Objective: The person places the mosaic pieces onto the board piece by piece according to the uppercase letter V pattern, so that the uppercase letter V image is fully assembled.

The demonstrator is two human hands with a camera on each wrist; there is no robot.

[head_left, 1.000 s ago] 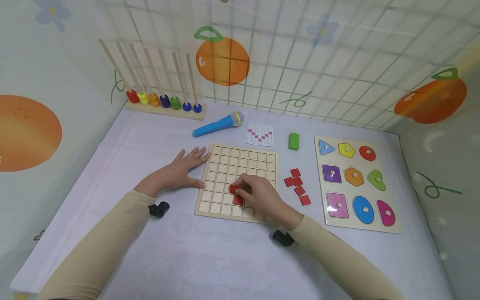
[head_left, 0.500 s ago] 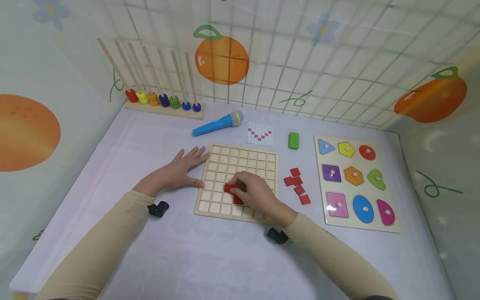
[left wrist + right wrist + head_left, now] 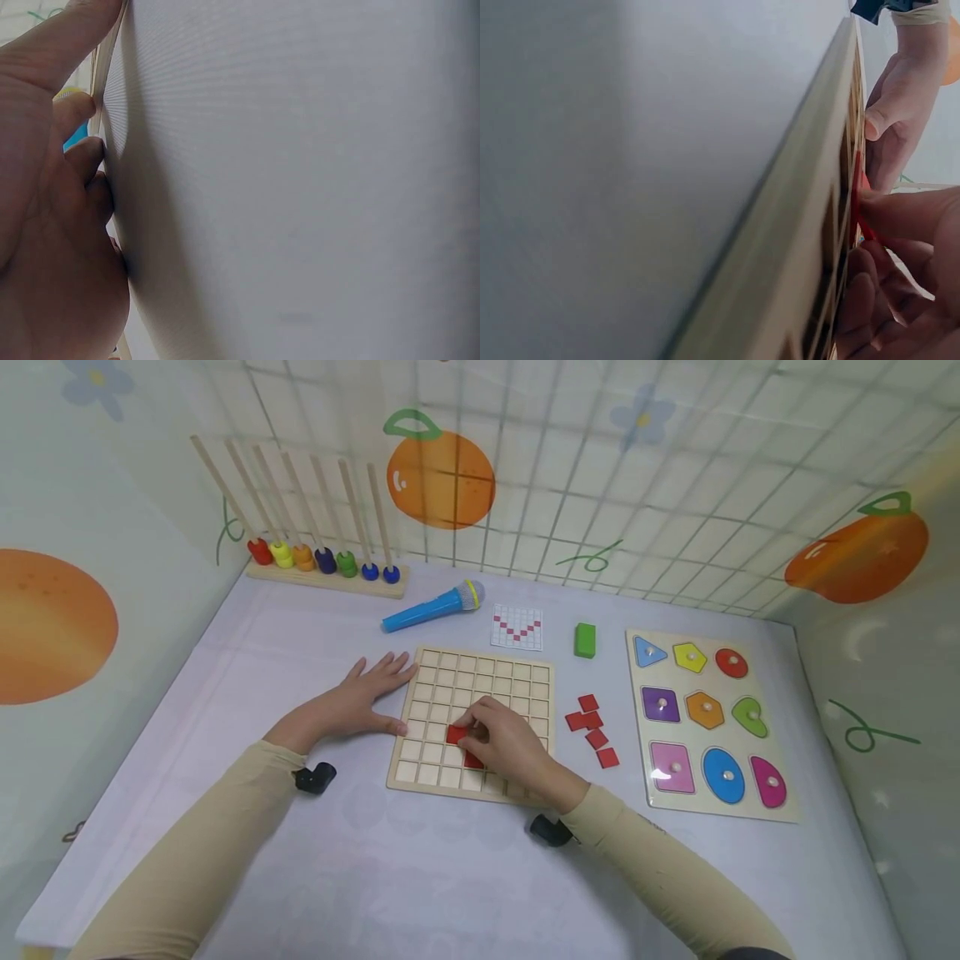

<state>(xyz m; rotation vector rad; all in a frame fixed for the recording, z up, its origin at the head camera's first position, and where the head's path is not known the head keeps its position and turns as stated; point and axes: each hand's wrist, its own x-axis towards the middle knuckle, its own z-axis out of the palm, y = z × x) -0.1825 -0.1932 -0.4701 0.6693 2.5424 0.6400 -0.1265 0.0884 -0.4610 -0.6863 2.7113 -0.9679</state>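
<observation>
A wooden grid board (image 3: 420, 781) with square cells lies on the table. My right hand (image 3: 504, 742) reaches over it and pinches a small red square tile (image 3: 454, 734) between thumb and fingers, right at a cell left of the middle. Just below, partly covered by the hand, a second red tile (image 3: 473, 761) sits in a cell. My left hand (image 3: 358, 702) rests with spread fingers at the board's left edge, thumb and fingertips touching the rim. In the right wrist view, the pinched tile tilts close over the cells.
Several loose red tiles (image 3: 592, 720) lie right of the board. Behind it are a pattern card (image 3: 517, 627), a blue toy microphone (image 3: 435, 609) and a green block (image 3: 585, 641). A shape puzzle (image 3: 641, 727) lies at the right; a bead rack (image 3: 326, 578) stands back left.
My right hand has shifted slightly left and up the board with the pinched tile, bringing it over a cell up and left of the placed one. The left hand has kept its place.
</observation>
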